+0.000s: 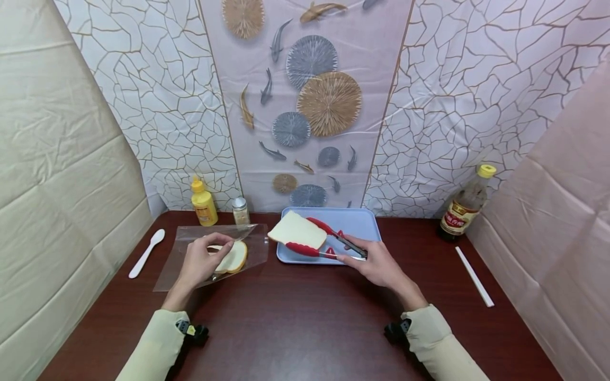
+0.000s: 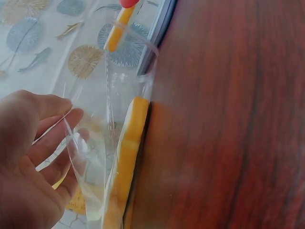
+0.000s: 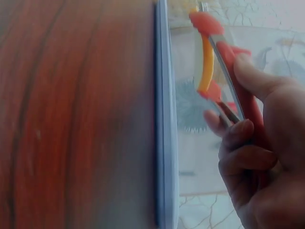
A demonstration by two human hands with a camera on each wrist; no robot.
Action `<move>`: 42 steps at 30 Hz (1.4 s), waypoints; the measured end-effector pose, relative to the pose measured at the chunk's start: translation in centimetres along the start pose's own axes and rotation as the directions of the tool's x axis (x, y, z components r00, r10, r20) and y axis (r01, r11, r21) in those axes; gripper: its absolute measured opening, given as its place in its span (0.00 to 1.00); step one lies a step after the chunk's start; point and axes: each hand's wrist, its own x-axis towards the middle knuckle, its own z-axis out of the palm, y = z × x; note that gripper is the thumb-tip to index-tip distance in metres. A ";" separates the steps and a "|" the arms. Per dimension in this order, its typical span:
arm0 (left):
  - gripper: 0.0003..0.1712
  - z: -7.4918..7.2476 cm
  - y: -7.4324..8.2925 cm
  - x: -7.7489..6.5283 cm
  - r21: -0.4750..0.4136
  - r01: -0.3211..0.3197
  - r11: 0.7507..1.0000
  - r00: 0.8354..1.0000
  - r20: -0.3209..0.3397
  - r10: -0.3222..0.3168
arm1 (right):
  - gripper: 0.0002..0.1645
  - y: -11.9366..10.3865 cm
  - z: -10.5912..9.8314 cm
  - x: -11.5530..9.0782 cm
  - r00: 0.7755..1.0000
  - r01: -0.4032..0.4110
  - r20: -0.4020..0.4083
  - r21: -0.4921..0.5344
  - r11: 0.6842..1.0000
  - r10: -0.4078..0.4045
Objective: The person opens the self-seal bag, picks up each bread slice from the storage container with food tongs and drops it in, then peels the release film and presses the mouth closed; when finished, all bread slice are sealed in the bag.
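Observation:
My left hand [image 1: 206, 258] pinches the upper layer of a clear plastic bag [image 1: 183, 248] between thumb and forefinger. A slice of bread [image 1: 236, 257] lies flat inside that bag, partly hidden by the hand; its crust edge shows in the left wrist view. With my right hand [image 1: 378, 263] I grip red-tipped metal tongs [image 1: 303, 249]. Between the tong tips is a second slice of bread [image 1: 296, 228], held over the left part of a blue tray [image 1: 364, 225]. The right wrist view shows this bread [image 3: 207, 64] raised above the tray's level.
At the back left stand a yellow squeeze bottle [image 1: 204, 205] and a small shaker jar [image 1: 240, 210]. A white spoon [image 1: 146, 254] lies left of the bag. On the right are a dark sauce bottle [image 1: 461, 210] with a yellow cap and a white stick [image 1: 475, 277].

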 end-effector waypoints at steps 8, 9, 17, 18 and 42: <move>0.06 0.2 -0.1 0.1 0.001 -0.032 1.000 0.999 0.010 0.032 | 0.42 -1.6 1.1 0.1 0.989 0.093 0.115 -0.007 0.996 -0.091; 0.06 0.2 -0.1 0.1 0.002 -0.032 0.999 0.999 0.011 0.032 | 0.42 -1.8 1.3 0.1 0.987 0.102 0.122 -0.005 0.995 -0.101; 0.07 -0.1 0.0 -0.1 -0.024 -0.030 0.999 1.000 0.008 0.030 | 0.42 -2.9 2.0 0.8 0.974 0.134 0.185 -0.004 0.991 -0.130; 0.07 -0.1 0.0 -0.1 -0.026 -0.029 0.999 1.000 0.009 0.030 | 0.42 -3.1 2.0 0.9 0.972 0.136 0.192 -0.003 0.991 -0.133; 0.05 -0.2 -0.4 0.2 0.002 -0.012 1.000 1.000 0.025 0.012 | 0.42 -4.4 1.1 1.0 0.964 0.223 0.167 -0.097 0.970 -0.205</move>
